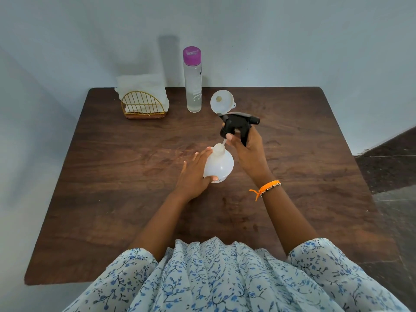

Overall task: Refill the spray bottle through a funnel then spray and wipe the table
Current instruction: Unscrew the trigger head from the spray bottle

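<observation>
1. Left hand [193,176] grip: clasps white spray bottle [219,164], upright mid-worktop [112,176].
2. Right hand [246,147] grip: holds black trigger head [236,123] just above bottle neck.
3. Funnel [221,101] lies behind, beside water bottle [193,82].

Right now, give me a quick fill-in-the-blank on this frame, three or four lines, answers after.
1. The right hand holds the black ____ head clear of the bottle neck.
2. The left hand steadies the white spray bottle on the ____.
3. The water bottle has a ____ cap.
4. The funnel lies beside the ____ bottle.

Answers: sprayer; table; purple; water
</observation>
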Demonstrator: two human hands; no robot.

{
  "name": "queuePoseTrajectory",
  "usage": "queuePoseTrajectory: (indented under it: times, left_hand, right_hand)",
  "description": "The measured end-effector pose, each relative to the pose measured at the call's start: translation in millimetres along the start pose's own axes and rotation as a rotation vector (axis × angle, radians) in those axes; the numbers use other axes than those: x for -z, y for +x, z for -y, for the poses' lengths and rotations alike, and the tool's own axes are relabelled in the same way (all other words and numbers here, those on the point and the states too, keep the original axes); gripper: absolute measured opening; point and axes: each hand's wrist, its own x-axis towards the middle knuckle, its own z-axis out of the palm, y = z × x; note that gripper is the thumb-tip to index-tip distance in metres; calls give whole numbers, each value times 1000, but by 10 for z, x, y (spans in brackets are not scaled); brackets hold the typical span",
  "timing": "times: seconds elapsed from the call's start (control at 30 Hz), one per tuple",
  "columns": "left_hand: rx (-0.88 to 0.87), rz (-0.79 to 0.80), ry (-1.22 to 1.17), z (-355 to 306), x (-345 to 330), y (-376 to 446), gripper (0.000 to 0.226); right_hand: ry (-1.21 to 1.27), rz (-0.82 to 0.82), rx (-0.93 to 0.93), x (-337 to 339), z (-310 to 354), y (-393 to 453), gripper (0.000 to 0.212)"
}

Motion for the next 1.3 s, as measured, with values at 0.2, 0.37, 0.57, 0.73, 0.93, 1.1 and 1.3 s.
queuePoseTrajectory:
  times: [0.2,0.37,0.57,0.73,0.93,1.1,1.3]
  left_hand:
    - [4,21,43,-13,-2,4,74]
    - [10,34,61,-6,-11,-1,74]
    - [32,19,78,8,-35,21,76]
    - [52,16,79,6,-37,31,76]
    - [58,17,79,-6,-32,10,76]
    - [64,19,64,-28,-20,5,76]
    - [59,18,40,-42,-14,-3,75]
  right_hand:
    - [149,-50,19,20,205,42,27]
    - [190,-98,76,145,395,127,26]
    - [233,-187,68,301,638,301,15]
    - [330,-268,45,447,784,393,19]
    - [371,-368,25,641,838,416,24]
    - [311,-302,-93,835,716,381,19]
    - [236,-260,-296,757,207,295,31]
